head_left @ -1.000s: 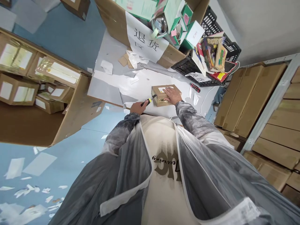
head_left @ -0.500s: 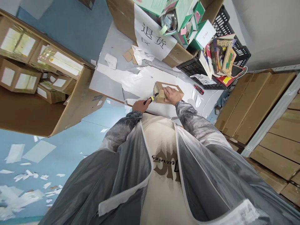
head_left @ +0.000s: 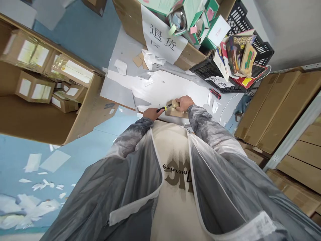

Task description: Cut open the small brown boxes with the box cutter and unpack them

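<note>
My left hand (head_left: pixel 151 114) is closed round a black and yellow utility knife (head_left: pixel 162 109), its tip at a small cardboard box (head_left: pixel 177 111). The box lies near the front edge of the white work table (head_left: pixel 165 82). On the box's far side my right hand (head_left: pixel 185 102) is closed, its fingers gripping the cardboard at the top. The fingertips and the blade's exact contact are too small to make out. A red and black tool (head_left: pixel 215 93), perhaps another cutter, lies to the right of the box.
Behind stands a big carton (head_left: pixel 190 57) of green boxes. Beside it is a black crate (head_left: pixel 260 52) with books. A large carton (head_left: pixel 82 115) of taped parcels is at left. Paper scraps (head_left: pixel 121 67) lie on the table and floor. Boxes (head_left: pixel 276 110) fill shelves at right.
The box has been turned or tipped, and its white label no longer shows. My right hand has gone from lying on its top to gripping its far part. The knife stays against it.
</note>
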Tool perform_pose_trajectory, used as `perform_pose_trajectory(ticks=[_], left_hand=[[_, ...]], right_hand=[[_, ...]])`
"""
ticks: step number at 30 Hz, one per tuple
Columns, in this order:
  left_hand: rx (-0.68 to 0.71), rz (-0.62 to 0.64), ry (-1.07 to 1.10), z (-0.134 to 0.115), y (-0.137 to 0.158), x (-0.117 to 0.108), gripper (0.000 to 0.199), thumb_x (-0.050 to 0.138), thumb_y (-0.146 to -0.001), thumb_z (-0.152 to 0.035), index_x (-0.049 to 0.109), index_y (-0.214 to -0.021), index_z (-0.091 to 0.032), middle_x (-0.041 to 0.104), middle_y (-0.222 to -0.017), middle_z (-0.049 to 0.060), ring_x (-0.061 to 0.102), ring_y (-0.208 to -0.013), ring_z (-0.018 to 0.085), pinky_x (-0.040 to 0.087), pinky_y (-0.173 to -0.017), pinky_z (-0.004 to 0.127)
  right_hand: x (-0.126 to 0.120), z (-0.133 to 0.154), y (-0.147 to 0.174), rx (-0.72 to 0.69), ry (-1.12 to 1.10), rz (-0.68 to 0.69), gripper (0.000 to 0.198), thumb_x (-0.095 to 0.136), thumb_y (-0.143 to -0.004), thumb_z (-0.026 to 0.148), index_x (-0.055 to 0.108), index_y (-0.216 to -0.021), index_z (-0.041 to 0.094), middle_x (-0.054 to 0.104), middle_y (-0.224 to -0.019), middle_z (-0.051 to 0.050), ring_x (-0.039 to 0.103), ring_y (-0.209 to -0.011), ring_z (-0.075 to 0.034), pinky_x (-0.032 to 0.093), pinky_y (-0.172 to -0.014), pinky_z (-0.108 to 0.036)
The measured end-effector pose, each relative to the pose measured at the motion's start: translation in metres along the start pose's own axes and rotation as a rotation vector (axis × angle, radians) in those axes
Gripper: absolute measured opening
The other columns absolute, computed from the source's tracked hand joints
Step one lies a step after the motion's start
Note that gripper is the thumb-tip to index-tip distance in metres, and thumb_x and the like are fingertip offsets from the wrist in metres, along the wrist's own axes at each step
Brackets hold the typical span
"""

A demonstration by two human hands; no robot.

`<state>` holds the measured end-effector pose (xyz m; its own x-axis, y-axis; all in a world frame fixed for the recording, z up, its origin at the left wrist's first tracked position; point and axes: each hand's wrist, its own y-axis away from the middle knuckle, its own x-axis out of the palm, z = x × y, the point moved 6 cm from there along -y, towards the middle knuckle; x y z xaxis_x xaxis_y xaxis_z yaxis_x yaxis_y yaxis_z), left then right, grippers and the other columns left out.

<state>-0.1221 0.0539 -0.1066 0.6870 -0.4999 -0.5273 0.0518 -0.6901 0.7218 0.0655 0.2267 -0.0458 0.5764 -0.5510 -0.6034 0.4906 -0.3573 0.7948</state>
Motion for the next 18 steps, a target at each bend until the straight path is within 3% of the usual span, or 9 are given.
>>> perform_pose_trajectory(ticks=[3,7,11,14,18], left_hand=[[-0.019,0.066,0.036,0.001,0.004,0.011,0.077,0.052,-0.116,-0.084,0.089,-0.092,-0.021,0.087,-0.095,0.022,0.085,-0.112,0.042,0.059,-0.087,0.039],[-0.073,0.26,0.241,0.006,0.013,0.02,0.085,0.046,-0.117,-0.088,0.077,-0.071,-0.023,0.079,-0.074,0.017,0.082,-0.081,0.032,0.059,-0.078,0.037],[-0.103,0.423,0.318,0.012,0.02,0.022,0.084,0.056,-0.112,-0.09,0.075,-0.066,-0.022,0.074,-0.065,0.015,0.072,-0.063,0.025,0.058,-0.07,0.037],[-0.088,0.417,0.268,0.012,0.021,0.02,0.081,0.061,-0.106,-0.091,0.076,-0.064,-0.024,0.073,-0.061,0.014,0.074,-0.063,0.028,0.059,-0.07,0.037],[-0.049,0.335,0.148,0.005,0.022,0.016,0.079,0.061,-0.107,-0.089,0.08,-0.068,-0.023,0.077,-0.068,0.017,0.083,-0.078,0.034,0.06,-0.079,0.038]], right_hand=[[0.009,0.007,0.008,0.034,-0.012,0.011,0.059,0.076,-0.11,0.048,0.085,-0.16,0.019,0.091,-0.142,-0.018,0.085,-0.135,-0.04,0.058,-0.105,-0.04],[0.025,0.016,0.026,0.04,-0.049,0.054,0.064,0.076,-0.108,0.052,0.083,-0.165,0.022,0.093,-0.14,-0.014,0.086,-0.133,-0.038,0.059,-0.102,-0.037],[0.043,0.023,0.045,0.061,-0.079,0.105,0.071,0.077,-0.108,0.055,0.078,-0.173,0.028,0.093,-0.14,-0.012,0.086,-0.134,-0.037,0.06,-0.104,-0.038],[0.052,0.024,0.051,0.096,-0.113,0.088,0.069,0.079,-0.107,0.057,0.081,-0.171,0.031,0.093,-0.141,-0.011,0.085,-0.133,-0.038,0.061,-0.105,-0.039],[0.055,0.022,0.045,0.107,-0.152,0.076,0.062,0.082,-0.105,0.054,0.088,-0.162,0.03,0.094,-0.138,-0.011,0.086,-0.131,-0.037,0.061,-0.105,-0.038]])
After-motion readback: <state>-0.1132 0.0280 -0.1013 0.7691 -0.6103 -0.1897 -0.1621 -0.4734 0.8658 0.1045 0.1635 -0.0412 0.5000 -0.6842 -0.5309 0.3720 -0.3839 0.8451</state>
